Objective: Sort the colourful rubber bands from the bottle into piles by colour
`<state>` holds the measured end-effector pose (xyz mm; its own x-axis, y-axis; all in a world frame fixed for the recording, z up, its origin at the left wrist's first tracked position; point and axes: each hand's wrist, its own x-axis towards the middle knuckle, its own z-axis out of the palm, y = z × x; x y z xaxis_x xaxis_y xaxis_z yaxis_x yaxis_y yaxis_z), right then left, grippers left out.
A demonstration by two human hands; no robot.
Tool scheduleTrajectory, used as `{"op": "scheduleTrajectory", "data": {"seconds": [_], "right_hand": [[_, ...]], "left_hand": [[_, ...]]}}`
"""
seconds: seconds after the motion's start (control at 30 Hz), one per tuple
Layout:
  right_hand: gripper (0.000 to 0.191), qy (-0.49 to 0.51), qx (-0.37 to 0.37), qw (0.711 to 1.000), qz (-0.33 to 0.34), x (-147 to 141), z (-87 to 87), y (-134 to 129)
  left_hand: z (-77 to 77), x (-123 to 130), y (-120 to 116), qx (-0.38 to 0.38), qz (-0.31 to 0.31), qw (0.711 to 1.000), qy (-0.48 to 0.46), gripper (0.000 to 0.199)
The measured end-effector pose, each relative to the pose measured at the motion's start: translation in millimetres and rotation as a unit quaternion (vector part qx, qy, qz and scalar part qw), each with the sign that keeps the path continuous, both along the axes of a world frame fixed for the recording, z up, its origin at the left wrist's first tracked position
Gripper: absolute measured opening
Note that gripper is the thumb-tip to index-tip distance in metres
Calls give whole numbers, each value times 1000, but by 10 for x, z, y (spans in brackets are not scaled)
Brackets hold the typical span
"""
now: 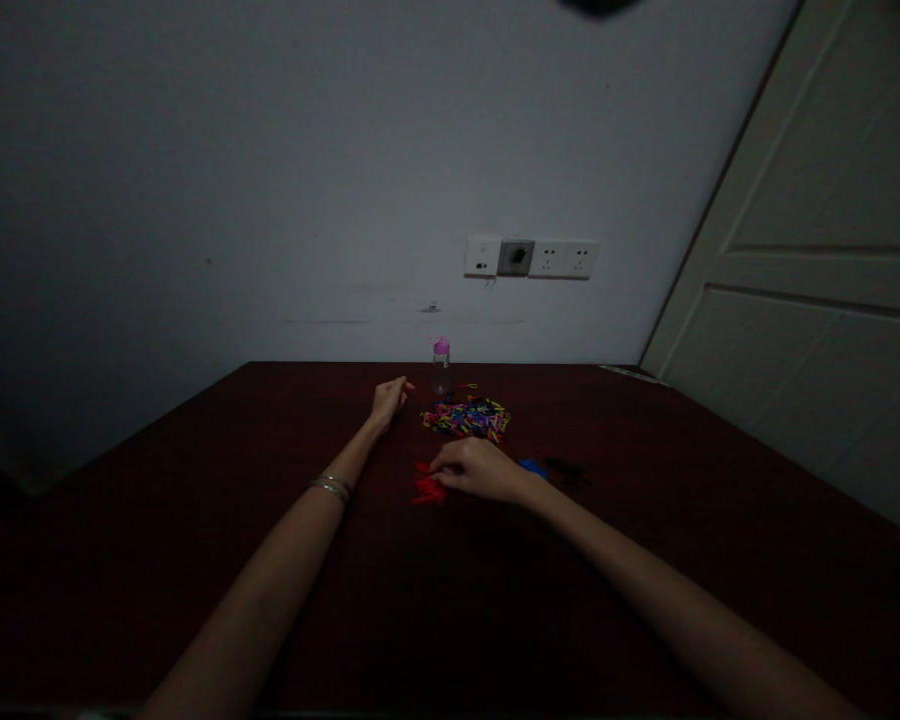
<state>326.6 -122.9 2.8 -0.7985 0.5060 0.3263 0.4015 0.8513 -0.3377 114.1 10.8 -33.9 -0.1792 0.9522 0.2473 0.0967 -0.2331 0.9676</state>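
On the dark red table, my right hand is closed in a pinch over a small pile of red pieces; what its fingertips hold is too small to name. My left hand rests on its side to the left of a multicoloured pile of small looped pieces, its fingers curled together, and anything inside them is hidden. Partly behind my right wrist lies a blue pile, with a black pile just right of it.
A clear bottle with a pink cap stands behind the multicoloured pile. The table meets a wall with sockets at the back. A panelled door is at the right.
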Motion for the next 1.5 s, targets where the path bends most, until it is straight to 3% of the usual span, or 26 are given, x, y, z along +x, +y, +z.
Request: {"op": "scheduleTrajectory", "data": {"seconds": [0.2,0.37,0.53,0.67,0.83,0.93,0.97,1.03,1.1,1.2,1.3,1.5], "right_hand": [[20,64,8,997,-29,174,88,185],[21,138,26,982,-127,630,137,538],[26,170,27,943,-284,1244,-82,884],[29,123,3,932,-340,1599,-362,1064],[32,88,6,927,-364,1753,-532,1151],[31,74,4,927,-368,1756,-543,1166],[31,71,3,927,-370,1754,-542,1168],[31,67,1,925,-375,1749,-537,1169],[31,65,-4,922,-380,1746,-532,1165],[28,61,-7,922,-383,1739,-522,1152],[27,57,-5,922,-383,1728,-516,1139],[27,53,-4,921,-386,1718,-530,1151]], "left_hand": [[4,8,-12,12,-11,1000,5,39],[12,18,-22,0,-9,1000,27,35],[29,41,-41,-9,-4,999,41,32],[24,67,-54,2,-5,997,75,29],[16,98,-24,32,27,991,131,23],[112,179,-17,59,68,987,132,24],[165,229,-28,65,68,986,138,24],[281,361,-78,61,10,982,177,26],[375,518,-158,36,-114,956,269,24],[428,735,-294,10,-240,883,403,18],[411,876,-401,-11,-242,845,477,18],[400,962,-495,-34,-170,839,515,17]]}}
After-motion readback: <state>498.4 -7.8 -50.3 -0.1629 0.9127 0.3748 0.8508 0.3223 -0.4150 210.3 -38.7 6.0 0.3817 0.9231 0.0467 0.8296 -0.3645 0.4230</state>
